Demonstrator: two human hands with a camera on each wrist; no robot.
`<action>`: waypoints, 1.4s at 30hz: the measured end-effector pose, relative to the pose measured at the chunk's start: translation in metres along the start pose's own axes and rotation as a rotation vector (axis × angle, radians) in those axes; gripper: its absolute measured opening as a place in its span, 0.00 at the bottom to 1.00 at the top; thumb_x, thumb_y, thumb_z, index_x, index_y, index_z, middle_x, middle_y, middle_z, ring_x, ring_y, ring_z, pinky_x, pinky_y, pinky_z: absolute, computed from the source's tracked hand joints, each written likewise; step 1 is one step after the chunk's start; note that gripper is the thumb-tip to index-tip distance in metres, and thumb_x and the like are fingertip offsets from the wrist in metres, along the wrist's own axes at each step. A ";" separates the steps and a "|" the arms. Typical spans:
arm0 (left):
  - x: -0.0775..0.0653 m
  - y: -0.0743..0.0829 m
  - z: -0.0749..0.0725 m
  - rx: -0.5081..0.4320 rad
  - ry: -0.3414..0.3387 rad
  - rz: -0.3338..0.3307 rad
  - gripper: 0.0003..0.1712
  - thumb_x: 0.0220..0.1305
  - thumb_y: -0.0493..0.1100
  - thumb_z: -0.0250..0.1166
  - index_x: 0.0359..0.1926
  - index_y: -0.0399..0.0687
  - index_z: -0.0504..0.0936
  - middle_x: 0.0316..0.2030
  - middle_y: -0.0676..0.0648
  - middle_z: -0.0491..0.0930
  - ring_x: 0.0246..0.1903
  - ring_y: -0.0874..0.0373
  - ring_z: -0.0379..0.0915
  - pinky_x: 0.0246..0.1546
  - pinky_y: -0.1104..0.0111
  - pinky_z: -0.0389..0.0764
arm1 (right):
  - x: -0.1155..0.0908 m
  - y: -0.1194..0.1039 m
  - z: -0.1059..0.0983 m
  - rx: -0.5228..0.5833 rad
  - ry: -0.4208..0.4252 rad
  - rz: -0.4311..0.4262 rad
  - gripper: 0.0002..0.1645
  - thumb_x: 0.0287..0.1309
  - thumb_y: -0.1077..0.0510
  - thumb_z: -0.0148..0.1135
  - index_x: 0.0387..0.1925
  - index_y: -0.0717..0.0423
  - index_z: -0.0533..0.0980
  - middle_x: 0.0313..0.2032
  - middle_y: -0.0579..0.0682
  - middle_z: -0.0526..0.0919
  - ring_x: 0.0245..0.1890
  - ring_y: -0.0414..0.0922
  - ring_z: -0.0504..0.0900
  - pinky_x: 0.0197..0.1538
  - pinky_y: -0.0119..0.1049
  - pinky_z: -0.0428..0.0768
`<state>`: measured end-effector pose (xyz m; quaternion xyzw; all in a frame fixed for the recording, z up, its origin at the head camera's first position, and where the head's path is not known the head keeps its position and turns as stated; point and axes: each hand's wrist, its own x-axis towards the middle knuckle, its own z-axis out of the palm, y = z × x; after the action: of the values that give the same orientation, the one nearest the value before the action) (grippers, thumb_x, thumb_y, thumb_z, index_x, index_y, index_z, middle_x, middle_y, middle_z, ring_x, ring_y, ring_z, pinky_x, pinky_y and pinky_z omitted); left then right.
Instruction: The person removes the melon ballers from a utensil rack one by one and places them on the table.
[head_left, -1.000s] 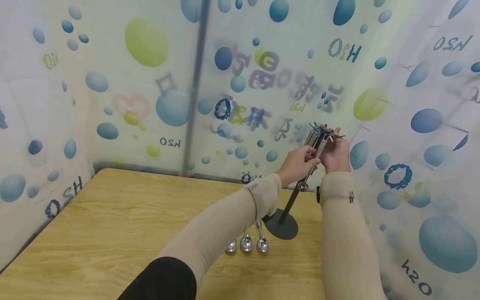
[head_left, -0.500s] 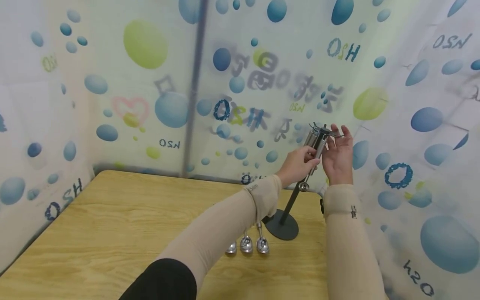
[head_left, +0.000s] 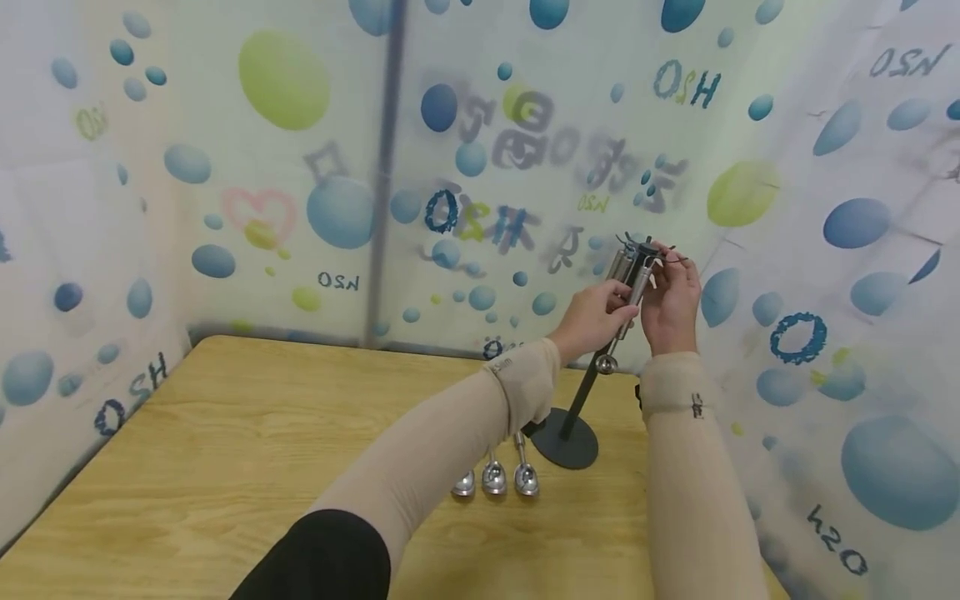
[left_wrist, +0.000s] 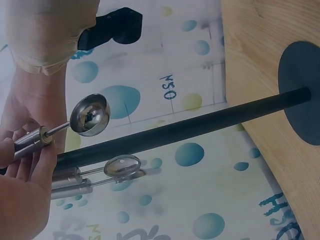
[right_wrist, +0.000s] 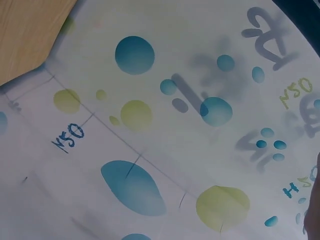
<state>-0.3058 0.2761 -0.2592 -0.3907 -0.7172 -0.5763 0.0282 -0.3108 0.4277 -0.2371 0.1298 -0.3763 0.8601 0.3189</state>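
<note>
Well, the scoop (left_wrist: 90, 115) shines, silvery, round-bowled — left hand (head_left: 588, 322) pinching it; whether the right hand (head_left: 672, 313) grips is unclear.

Scoops (left_wrist: 91, 116) are shiny silver; stand (head_left: 564, 439) is dark grey. Desk (head_left: 285, 417) is yellowish wood-grain. Backdrop (head_left: 285, 83) is whitish, blue and green spots, "H2O" lettering, pink heart. Sleeves (head_left: 442, 433) are beige.
</note>
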 end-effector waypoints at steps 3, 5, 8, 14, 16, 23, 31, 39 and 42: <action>-0.001 0.003 -0.002 -0.010 -0.008 -0.003 0.16 0.75 0.43 0.62 0.58 0.42 0.78 0.40 0.48 0.86 0.34 0.66 0.80 0.35 0.74 0.79 | 0.000 0.002 -0.001 -0.004 -0.003 0.004 0.05 0.71 0.64 0.60 0.38 0.60 0.72 0.50 0.53 0.82 0.48 0.47 0.80 0.58 0.40 0.74; -0.002 0.004 -0.004 -0.013 -0.014 -0.005 0.16 0.75 0.43 0.62 0.58 0.43 0.78 0.41 0.48 0.86 0.34 0.66 0.80 0.35 0.74 0.79 | 0.000 0.004 -0.003 -0.006 -0.012 -0.001 0.05 0.71 0.64 0.60 0.37 0.59 0.73 0.50 0.53 0.81 0.49 0.47 0.79 0.58 0.40 0.74; -0.004 0.006 -0.006 -0.010 -0.011 -0.009 0.16 0.75 0.43 0.62 0.58 0.43 0.79 0.41 0.48 0.86 0.34 0.67 0.80 0.35 0.75 0.79 | 0.000 0.006 -0.004 -0.016 -0.034 -0.013 0.05 0.71 0.64 0.60 0.36 0.59 0.73 0.50 0.52 0.81 0.48 0.47 0.78 0.59 0.40 0.73; -0.006 0.005 -0.008 -0.020 -0.009 -0.002 0.16 0.75 0.43 0.62 0.59 0.42 0.78 0.43 0.46 0.86 0.34 0.66 0.80 0.36 0.74 0.79 | 0.001 0.013 -0.003 -0.055 -0.040 -0.120 0.11 0.74 0.65 0.56 0.31 0.59 0.73 0.47 0.54 0.83 0.47 0.48 0.79 0.57 0.41 0.75; -0.006 0.004 -0.008 -0.019 -0.007 -0.002 0.16 0.75 0.43 0.62 0.59 0.42 0.79 0.43 0.46 0.86 0.34 0.67 0.80 0.36 0.74 0.79 | 0.002 0.016 -0.002 -0.058 -0.039 -0.166 0.13 0.74 0.65 0.54 0.28 0.59 0.73 0.44 0.54 0.83 0.46 0.48 0.80 0.57 0.41 0.76; -0.005 0.003 -0.008 -0.003 0.001 0.005 0.17 0.75 0.43 0.62 0.60 0.43 0.78 0.41 0.49 0.86 0.35 0.66 0.80 0.36 0.75 0.79 | 0.007 0.023 0.001 -0.035 -0.022 -0.221 0.16 0.76 0.64 0.53 0.29 0.60 0.77 0.40 0.56 0.83 0.46 0.50 0.79 0.56 0.39 0.76; -0.007 0.007 -0.011 0.016 0.000 0.033 0.18 0.75 0.43 0.61 0.61 0.43 0.77 0.42 0.50 0.84 0.37 0.66 0.79 0.36 0.76 0.78 | 0.007 0.024 0.007 -0.052 0.019 -0.216 0.16 0.77 0.57 0.52 0.35 0.63 0.78 0.41 0.57 0.84 0.46 0.50 0.80 0.53 0.40 0.77; -0.011 0.002 -0.015 -0.012 0.001 0.052 0.17 0.75 0.42 0.62 0.60 0.42 0.78 0.41 0.49 0.86 0.35 0.67 0.80 0.36 0.76 0.79 | 0.008 0.026 0.005 -0.083 0.052 -0.220 0.19 0.78 0.53 0.50 0.36 0.62 0.79 0.41 0.55 0.85 0.46 0.48 0.79 0.61 0.39 0.72; -0.012 0.000 -0.017 -0.022 -0.006 0.048 0.17 0.75 0.43 0.61 0.60 0.43 0.78 0.42 0.50 0.85 0.36 0.68 0.80 0.37 0.75 0.79 | 0.007 0.026 0.006 -0.066 0.060 -0.204 0.21 0.77 0.50 0.49 0.37 0.62 0.78 0.42 0.56 0.85 0.46 0.49 0.81 0.62 0.39 0.73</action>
<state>-0.3038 0.2555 -0.2595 -0.4098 -0.7015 -0.5819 0.0354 -0.3330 0.4138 -0.2442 0.1312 -0.3796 0.8137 0.4201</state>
